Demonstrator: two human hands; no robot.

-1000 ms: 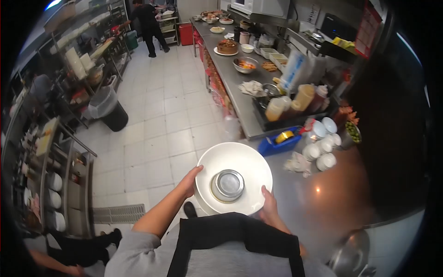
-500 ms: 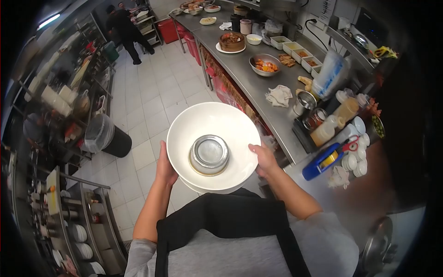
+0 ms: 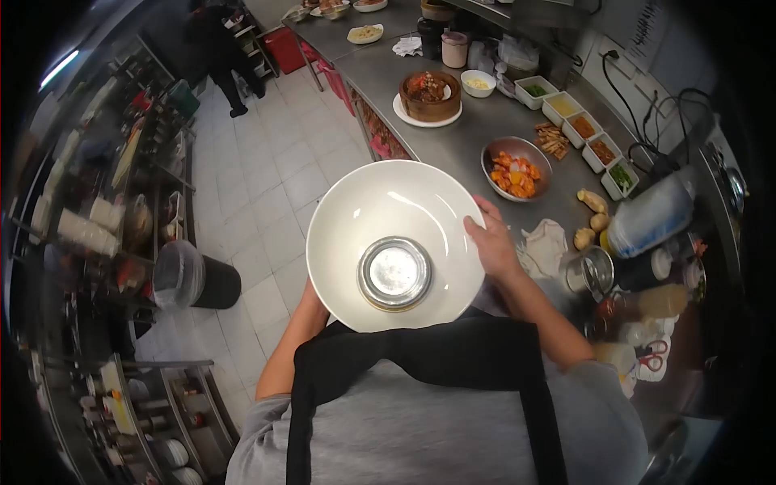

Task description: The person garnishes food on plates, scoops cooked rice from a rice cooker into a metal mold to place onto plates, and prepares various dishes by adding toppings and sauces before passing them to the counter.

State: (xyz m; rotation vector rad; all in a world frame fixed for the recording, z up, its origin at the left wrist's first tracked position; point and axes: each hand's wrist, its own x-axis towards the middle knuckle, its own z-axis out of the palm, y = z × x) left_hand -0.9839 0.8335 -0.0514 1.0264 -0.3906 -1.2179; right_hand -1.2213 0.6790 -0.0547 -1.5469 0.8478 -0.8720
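In front of my chest I carry a wide white bowl [image 3: 335,226], tilted slightly. A small round metal bowl [image 3: 395,273] stands in it, apparently upside down; what is under it is hidden. My right hand [image 3: 493,242] grips the right rim, thumb over the inside edge and fingers beneath. My left hand [image 3: 315,305] is at the lower left side, its fingers hidden behind the white bowl.
To the right runs a steel counter [image 3: 453,149] with a wooden pot [image 3: 430,101] of food, a metal bowl of orange pieces [image 3: 516,171], a cloth [image 3: 544,245] and several condiment tubs [image 3: 582,128]. A lined bin [image 3: 214,281] stands left; a person [image 3: 222,56] is far off.
The view has turned and come nearer the counter. The white bowl has shifted right in view, and my left hand has slipped mostly out of sight behind it.
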